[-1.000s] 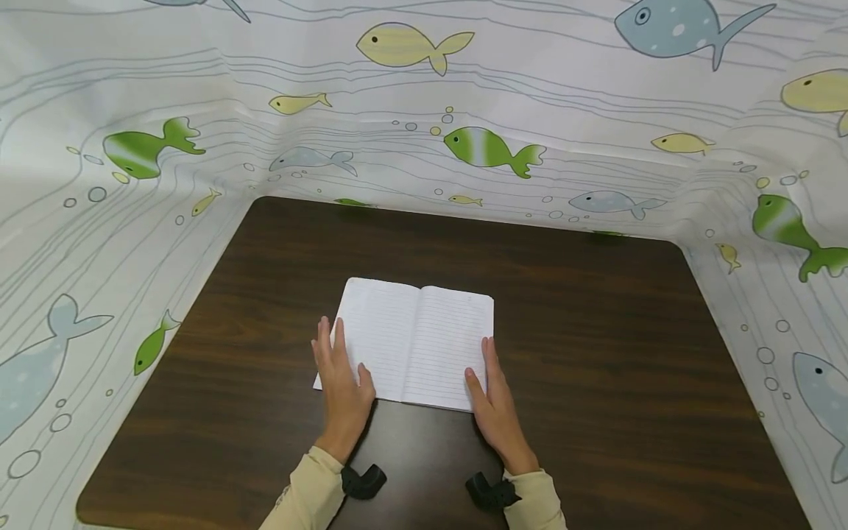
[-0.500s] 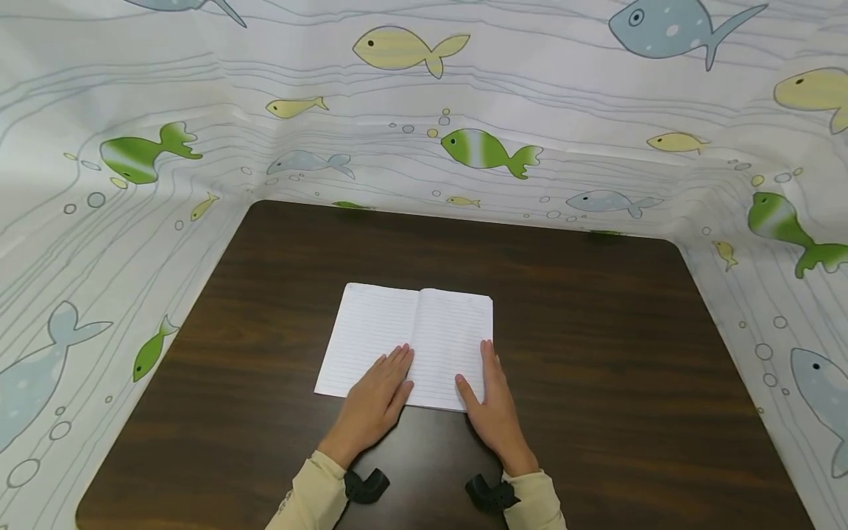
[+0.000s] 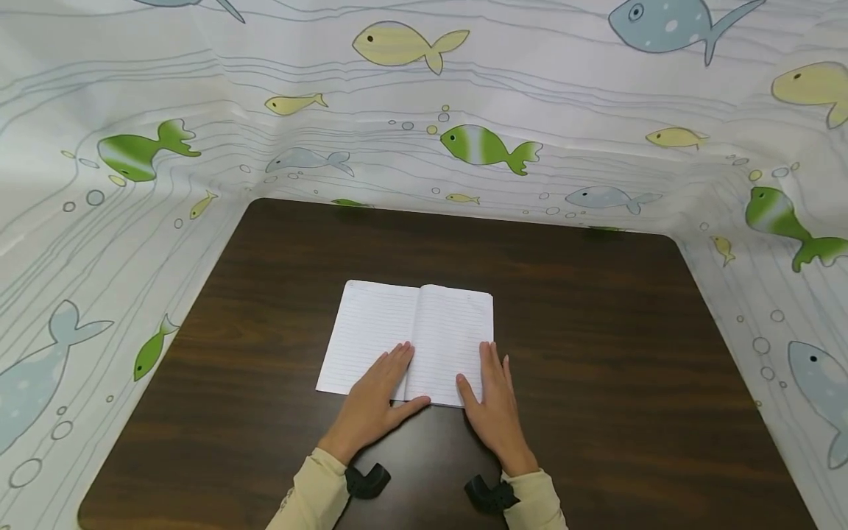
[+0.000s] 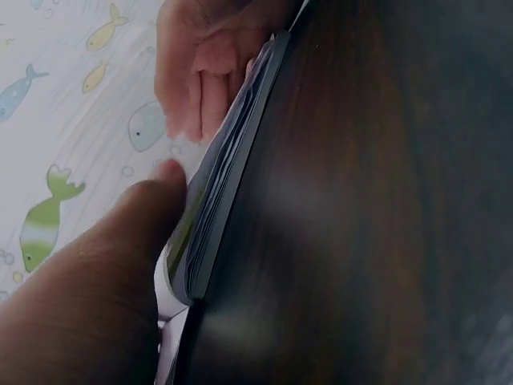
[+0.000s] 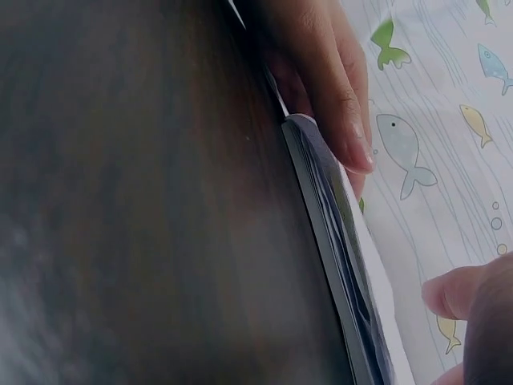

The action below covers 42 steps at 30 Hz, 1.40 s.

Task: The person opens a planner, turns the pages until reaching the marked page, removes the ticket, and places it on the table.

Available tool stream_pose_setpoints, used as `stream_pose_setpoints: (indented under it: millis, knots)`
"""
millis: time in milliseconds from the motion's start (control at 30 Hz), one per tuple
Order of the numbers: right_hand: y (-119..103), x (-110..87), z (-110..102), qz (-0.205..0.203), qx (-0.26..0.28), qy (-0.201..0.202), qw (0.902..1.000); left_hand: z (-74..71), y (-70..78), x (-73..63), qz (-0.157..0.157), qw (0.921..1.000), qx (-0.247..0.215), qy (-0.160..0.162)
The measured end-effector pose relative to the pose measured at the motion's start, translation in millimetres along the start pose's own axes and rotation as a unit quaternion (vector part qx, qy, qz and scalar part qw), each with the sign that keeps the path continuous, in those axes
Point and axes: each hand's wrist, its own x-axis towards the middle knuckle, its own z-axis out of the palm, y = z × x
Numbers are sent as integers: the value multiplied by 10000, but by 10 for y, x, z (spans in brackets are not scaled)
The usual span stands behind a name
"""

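An open notebook [image 3: 450, 324] with lined white pages lies on the dark wooden table [image 3: 596, 353] in the head view. My left hand [image 3: 374, 401] rests across the lower left page, its straight fingers reaching the centre fold and its thumb spread out at the bottom edge. Beside the lower right corner, my right hand [image 3: 495, 408] touches the right page, fingers straight along the outer edge and thumb over the paper. Edge-on in the left wrist view, the notebook's stacked pages [image 4: 228, 176] show, with my left thumb [image 4: 120, 241] close by. Neither hand grips anything.
A white cloth [image 3: 371, 169] printed with fish and bubbles surrounds the table at the back and both sides. Black wrist mounts [image 3: 367, 482] sit at both cuffs, above the table's near part. Bare tabletop stretches around the notebook.
My left hand has moved right from the notebook's left edge onto the page by the fold, and its thumb has since spread rightward. The right hand has barely shifted; the notebook stays put.
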Motion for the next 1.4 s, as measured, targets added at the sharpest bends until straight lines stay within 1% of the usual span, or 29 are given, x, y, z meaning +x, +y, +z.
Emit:
stream_pose_setpoints:
  millis: [100,200,300,400,500,600,667,733,767,800,833,900,967,1033,1067,1100,1133,1167,1200,1267,1300,1367,1400]
  knots:
    - [4,16,7,-219,-151,-6,9996,-9,-3,-4,-24,9998,-184,34]
    - [-2,33,21,-386,-192,-93,9990,-19,-12,-10,-24,9992,-374,114]
    - [-9,43,43,-508,-108,-159,9985,-28,-23,-18,-47,9982,-571,153]
    - [-12,39,69,-610,7,-87,9981,-38,-31,-27,-83,9968,-773,174]
    - [-7,34,79,-655,108,25,9978,-40,-34,-23,22,9956,-894,289]
    - [1,38,81,-568,236,25,9981,-34,-33,-21,253,9942,-930,481]
    - [4,43,76,-474,367,8,9982,-31,-23,-18,356,9916,-1065,640]
    - [4,42,68,-357,534,-1,9979,-20,-14,-16,415,9873,-1261,875]
    - [3,40,64,-310,606,5,9977,-15,-11,-12,430,9843,-1343,1065]
    - [4,38,60,-276,662,14,9974,-11,-10,-5,408,9807,-1401,1300]
    - [3,33,56,-234,711,13,9972,-3,-11,2,410,9769,-1345,1610]
    - [2,26,48,-172,762,15,9969,5,-17,16,347,9695,-1029,2198]
    - [1,22,42,-107,799,-22,9967,6,-30,32,161,9604,-482,2738]
    - [1,19,38,-61,821,-58,9966,2,-41,39,-11,9526,36,3042]
    - [2,18,37,-41,817,-71,9966,-4,-45,39,-91,9516,205,3065]
    - [3,17,37,-19,824,-89,9966,-7,-48,38,-144,9518,307,3049]
    - [6,17,38,0,827,-94,9965,-7,-52,38,-126,9542,345,2970]
    - [6,17,40,-6,827,-83,9965,-4,-54,38,-54,9595,323,2797]
    - [9,17,44,-14,825,-64,9966,2,-53,35,40,9668,295,2537]
    - [11,18,51,-25,843,-28,9964,24,-48,29,213,9824,382,1816]
    - [12,19,51,-5,860,-22,9963,35,-43,28,278,9880,374,1473]
    - [10,23,55,-19,874,11,9962,57,-35,22,376,9938,471,938]
    - [7,24,54,29,891,-2,9960,63,-31,15,390,9947,557,774]
